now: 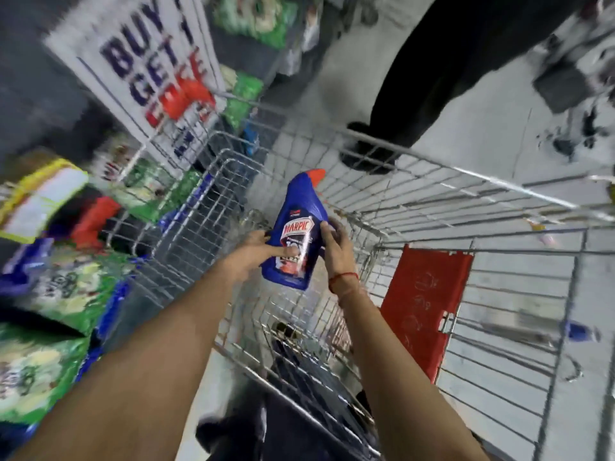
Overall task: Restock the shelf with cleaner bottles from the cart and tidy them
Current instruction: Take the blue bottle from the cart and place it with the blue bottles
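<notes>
A blue Harpic cleaner bottle [298,224] with a red-orange cap is held above the wire shopping cart [432,181], cap pointing away from me. My left hand [256,251] grips its left side with a finger across the label. My right hand [332,242] grips its right side; a red thread circles that wrist. The shelf [66,261] lies to the left, packed with green and blue packets. The whole picture is motion-blurred.
A red child-seat flap [422,304] sits in the cart at right. A "BUY 1 GET 1" sign [139,68] hangs at upper left. A person in black trousers and dark shoes [432,78] stands beyond the cart on the grey floor.
</notes>
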Demonstrator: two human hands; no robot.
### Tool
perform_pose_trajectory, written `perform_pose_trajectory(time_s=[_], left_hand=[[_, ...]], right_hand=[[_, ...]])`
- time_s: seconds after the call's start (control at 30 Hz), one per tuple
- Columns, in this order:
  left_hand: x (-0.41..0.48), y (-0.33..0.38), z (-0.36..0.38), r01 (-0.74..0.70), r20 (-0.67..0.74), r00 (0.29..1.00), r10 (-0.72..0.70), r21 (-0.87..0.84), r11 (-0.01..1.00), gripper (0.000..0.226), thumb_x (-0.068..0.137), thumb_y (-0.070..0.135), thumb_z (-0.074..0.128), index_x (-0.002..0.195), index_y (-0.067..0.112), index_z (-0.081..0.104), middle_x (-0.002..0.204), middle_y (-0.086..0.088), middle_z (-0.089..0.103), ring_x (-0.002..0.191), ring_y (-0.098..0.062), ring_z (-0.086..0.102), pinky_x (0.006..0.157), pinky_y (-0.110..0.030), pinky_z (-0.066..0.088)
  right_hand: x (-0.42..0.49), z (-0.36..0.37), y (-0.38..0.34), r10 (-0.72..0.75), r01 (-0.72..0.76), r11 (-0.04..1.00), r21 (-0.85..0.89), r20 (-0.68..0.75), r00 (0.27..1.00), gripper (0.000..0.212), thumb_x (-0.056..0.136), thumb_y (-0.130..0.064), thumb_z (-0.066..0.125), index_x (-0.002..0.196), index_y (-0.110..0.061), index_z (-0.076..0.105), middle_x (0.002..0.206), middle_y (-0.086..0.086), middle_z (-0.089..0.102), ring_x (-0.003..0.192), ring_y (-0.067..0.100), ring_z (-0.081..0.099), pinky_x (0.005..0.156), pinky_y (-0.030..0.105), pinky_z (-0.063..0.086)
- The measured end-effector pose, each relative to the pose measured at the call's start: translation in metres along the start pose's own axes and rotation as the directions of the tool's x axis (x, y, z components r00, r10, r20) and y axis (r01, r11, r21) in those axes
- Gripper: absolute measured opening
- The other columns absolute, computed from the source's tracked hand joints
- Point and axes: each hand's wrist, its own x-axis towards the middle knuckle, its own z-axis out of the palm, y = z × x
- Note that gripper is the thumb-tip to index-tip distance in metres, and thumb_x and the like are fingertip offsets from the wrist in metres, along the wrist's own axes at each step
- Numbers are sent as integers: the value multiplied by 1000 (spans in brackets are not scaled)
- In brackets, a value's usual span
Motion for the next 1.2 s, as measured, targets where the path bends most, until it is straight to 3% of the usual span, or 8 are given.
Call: perform_pose_trajectory(time_s=[0.2, 0.3, 0.47, 0.53, 0.7, 0.87, 1.03, 1.2], left_hand=[[-84, 47, -61, -273, -228, 940, 255, -49, 961, 57, 58, 6, 84, 108, 8, 58, 100, -6, 70, 85, -18, 68, 71, -28, 58], [-131, 54, -91, -421, -360, 857, 368, -78, 903, 59, 56, 3, 84, 109, 9, 59, 90, 3, 71, 75, -7, 70, 59, -14, 55], [-197, 46, -138, -596, -520, 725, 452, -145, 790, 59, 59, -3, 80, 112, 11, 59, 81, 6, 76, 70, -2, 70, 58, -14, 54], [-220, 41, -155, -650, -594, 659, 461, -141, 747, 54, 60, -6, 78, 109, 9, 59, 85, 2, 74, 67, -1, 69, 57, -14, 54], [-266, 33, -197, -766, -765, 472, 438, -110, 634, 49, 57, -6, 78, 99, 10, 59, 82, 0, 74, 65, -4, 70, 60, -22, 59], [-290, 32, -237, -832, -868, 283, 408, -10, 554, 48, 59, -14, 74, 95, 12, 56, 74, 12, 75, 68, 3, 68, 61, -16, 56], [-296, 23, -268, -823, -909, 174, 378, 76, 563, 51, 58, -14, 76, 94, 13, 53, 68, 27, 72, 65, 9, 66, 59, -9, 52], [-288, 8, -283, -773, -928, 149, 340, 106, 626, 53, 57, -8, 80, 94, 18, 51, 88, 7, 68, 69, 6, 67, 66, -13, 55]], right_hand=[[-44, 71, -70, -201, 200, 979, 23, 211, 957, 27, 92, -11, 46, 118, -4, 48, 99, 8, 57, 81, 11, 55, 83, 37, 44], [-68, 112, -95, -297, 309, 951, 27, 364, 883, 31, 92, -10, 47, 122, -2, 47, 108, 16, 61, 91, 17, 58, 87, 38, 47], [-112, 181, -118, -410, 481, 876, 28, 569, 713, 30, 91, -7, 49, 121, -6, 49, 112, 22, 59, 92, 9, 59, 85, 24, 50], [-130, 207, -122, -426, 518, 854, 45, 632, 647, 30, 90, -6, 49, 120, -6, 49, 108, 23, 57, 93, 15, 54, 86, 24, 47], [-173, 275, -139, -439, 583, 804, 116, 777, 451, 29, 92, -4, 45, 120, -11, 49, 108, -7, 58, 89, -10, 59, 79, 5, 47], [-197, 338, -148, -437, 678, 718, 154, 859, 268, 38, 92, -3, 45, 129, 3, 41, 121, 3, 47, 112, 9, 47, 83, -3, 38], [-199, 380, -138, -324, 672, 730, 124, 928, 182, 43, 92, -3, 45, 133, 3, 36, 119, 1, 47, 108, 10, 48, 80, -1, 42], [-190, 391, -124, -256, 636, 766, 94, 952, 167, 43, 91, -4, 47, 133, 0, 37, 124, 1, 47, 101, -13, 55, 78, 1, 44]])
